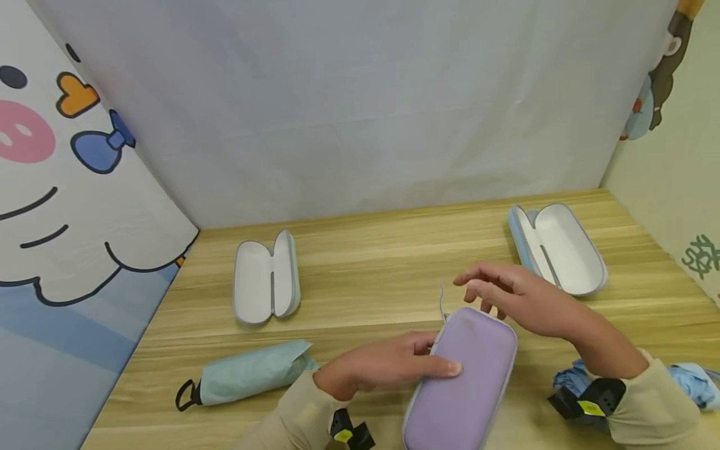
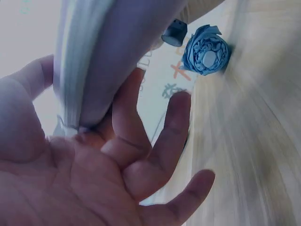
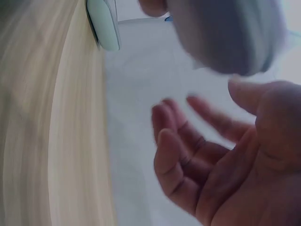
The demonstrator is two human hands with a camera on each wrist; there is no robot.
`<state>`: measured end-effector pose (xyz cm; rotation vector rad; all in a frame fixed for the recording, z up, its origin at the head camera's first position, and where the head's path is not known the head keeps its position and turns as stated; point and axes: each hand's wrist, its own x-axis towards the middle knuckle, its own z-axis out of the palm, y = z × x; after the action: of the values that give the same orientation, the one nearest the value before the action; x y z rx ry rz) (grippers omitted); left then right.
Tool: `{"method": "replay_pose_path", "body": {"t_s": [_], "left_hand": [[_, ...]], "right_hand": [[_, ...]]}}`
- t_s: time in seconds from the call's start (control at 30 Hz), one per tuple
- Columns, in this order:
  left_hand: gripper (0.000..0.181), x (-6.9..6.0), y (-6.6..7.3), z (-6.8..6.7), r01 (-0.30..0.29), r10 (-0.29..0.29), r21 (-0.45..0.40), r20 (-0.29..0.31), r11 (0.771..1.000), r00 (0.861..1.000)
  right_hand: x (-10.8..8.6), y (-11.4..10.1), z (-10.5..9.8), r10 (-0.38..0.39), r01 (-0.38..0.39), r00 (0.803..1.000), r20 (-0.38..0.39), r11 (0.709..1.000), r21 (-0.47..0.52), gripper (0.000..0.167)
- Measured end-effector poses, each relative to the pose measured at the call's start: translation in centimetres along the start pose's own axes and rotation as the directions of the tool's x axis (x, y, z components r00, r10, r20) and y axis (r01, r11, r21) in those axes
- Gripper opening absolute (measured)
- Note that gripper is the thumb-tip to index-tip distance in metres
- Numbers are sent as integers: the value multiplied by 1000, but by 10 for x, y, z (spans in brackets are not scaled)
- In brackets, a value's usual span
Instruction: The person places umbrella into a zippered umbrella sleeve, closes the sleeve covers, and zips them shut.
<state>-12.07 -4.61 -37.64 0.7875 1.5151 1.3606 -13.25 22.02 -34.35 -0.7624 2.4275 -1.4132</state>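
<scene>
My left hand [image 1: 388, 364] grips a lilac zip-up pencil case [image 1: 467, 387] by its left edge, thumb flat on the top face. In the left wrist view, the thumb and index finger lie on either side of the case [image 2: 127, 52], while the other fingers spread loosely below. Beyond the far end of the case hovers my right hand [image 1: 529, 300], its fingers loosely bent with nothing between them. A thin cord [image 1: 442, 300] sticks up from the case's far left corner. The right wrist view shows a gap between the right fingers [image 3: 169, 155] and the blurred case [image 3: 225, 33].
An open glasses case [image 1: 253, 284] with a white lining stands at the back left; another [image 1: 570, 250], blue outside, lies at the back right. A folded pale green umbrella [image 1: 247, 374] lies at the left. Crumpled blue fabric [image 1: 694, 382] lies by my right forearm.
</scene>
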Motion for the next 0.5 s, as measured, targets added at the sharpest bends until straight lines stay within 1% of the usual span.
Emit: {"method": "replay_pose_path", "body": {"t_s": [0.07, 0.13, 0.17, 0.23, 0.3, 0.33, 0.37, 0.43, 0.47, 0.5], "left_hand": [[50, 0, -2, -3, 15, -16, -15, -73, 1000, 997], [52, 1, -5, -5, 23, -26, -21, -170, 1000, 985], [52, 1, -6, -7, 22, -27, -25, -221, 999, 975], [53, 2, -8, -10, 22, -29, -27, -319, 999, 947], [55, 3, -10, -14, 16, -28, -33, -392, 999, 920], [56, 3, -11, -16, 12, -27, -38, -417, 999, 908], [57, 3, -11, -18, 9, -26, -41, -441, 999, 897], [59, 3, -13, -21, 5, -22, -36, -465, 999, 885], [60, 4, -13, -22, 6, -23, -37, -471, 999, 882], [60, 4, -15, -23, 13, -26, -32, -474, 999, 880]], "right_hand": [[-1, -2, -1, 103, -102, 995, -8, 994, 31, 41], [-1, -4, 0, 184, -184, 983, -4, 981, 57, 52], [-1, -6, 2, 219, -219, 976, 2, 974, 60, 58], [-2, -11, 9, 267, -267, 964, 3, 963, 35, 69], [-4, -19, 19, 286, -287, 958, -26, 956, -66, 84], [-6, -23, 25, 279, -284, 959, -52, 949, -135, 92], [-7, -27, 32, 270, -280, 960, -77, 936, -211, 101], [-11, -34, 47, 241, -268, 963, -120, 893, -361, 116], [-12, -37, 54, 235, -269, 963, -134, 867, -418, 122], [-13, -39, 61, 232, -268, 963, -135, 854, -445, 126]]}}
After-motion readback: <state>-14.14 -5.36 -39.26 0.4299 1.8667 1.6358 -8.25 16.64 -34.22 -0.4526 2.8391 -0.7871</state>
